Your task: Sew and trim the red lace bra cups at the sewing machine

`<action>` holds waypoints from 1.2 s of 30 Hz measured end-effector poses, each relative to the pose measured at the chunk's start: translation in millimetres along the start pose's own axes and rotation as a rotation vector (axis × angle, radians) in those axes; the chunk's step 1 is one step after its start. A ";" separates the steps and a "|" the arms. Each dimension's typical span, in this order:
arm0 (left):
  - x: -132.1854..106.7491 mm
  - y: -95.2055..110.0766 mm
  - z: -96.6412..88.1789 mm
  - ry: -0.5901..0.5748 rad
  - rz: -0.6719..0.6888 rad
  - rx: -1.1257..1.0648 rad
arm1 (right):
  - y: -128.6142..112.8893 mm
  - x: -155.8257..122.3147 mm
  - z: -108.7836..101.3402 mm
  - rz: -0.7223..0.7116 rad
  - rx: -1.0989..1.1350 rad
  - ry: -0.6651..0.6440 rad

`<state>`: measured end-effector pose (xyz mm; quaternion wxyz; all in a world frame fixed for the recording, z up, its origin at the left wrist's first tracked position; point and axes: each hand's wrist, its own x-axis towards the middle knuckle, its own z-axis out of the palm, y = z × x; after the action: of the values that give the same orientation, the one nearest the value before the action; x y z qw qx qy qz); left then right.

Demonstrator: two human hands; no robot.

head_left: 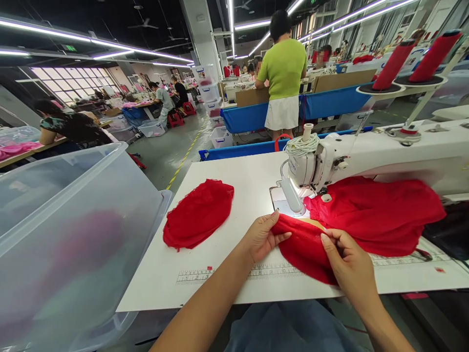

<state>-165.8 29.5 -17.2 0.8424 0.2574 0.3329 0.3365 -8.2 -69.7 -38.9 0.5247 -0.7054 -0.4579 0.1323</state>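
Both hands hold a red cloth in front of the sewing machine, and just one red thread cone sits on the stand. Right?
Cone count's off: the head view shows two red thread cones on the stand. The left hand and right hand do hold a red cloth before the sewing machine.

The left hand [264, 238] and the right hand [350, 259] held a red fabric piece [306, 249] between them over the white sewing table [154, 288], near the sewing machine [381, 154]. A red cloth bundle [200, 215] lay to the left, a larger red heap [388, 217] lay partly beneath the sewing machine, and a translucent plastic bin [80, 234] stood beside the white sewing table.
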 end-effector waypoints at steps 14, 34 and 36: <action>0.4 -4.4 0.2 -0.085 0.066 0.103 | -3.7 -1.4 -2.0 0.037 0.003 0.026; -9.7 6.1 -0.3 -0.150 0.022 0.108 | -8.3 -30.4 -17.3 0.343 0.317 -0.264; -8.3 4.0 -1.0 -0.143 0.017 0.151 | -5.3 -27.1 -10.1 0.058 0.084 -0.116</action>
<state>-172.7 26.1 -12.1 0.8394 0.3463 0.2943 0.2982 -18.9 -97.1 -38.1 0.5223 -0.6869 -0.4608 0.2073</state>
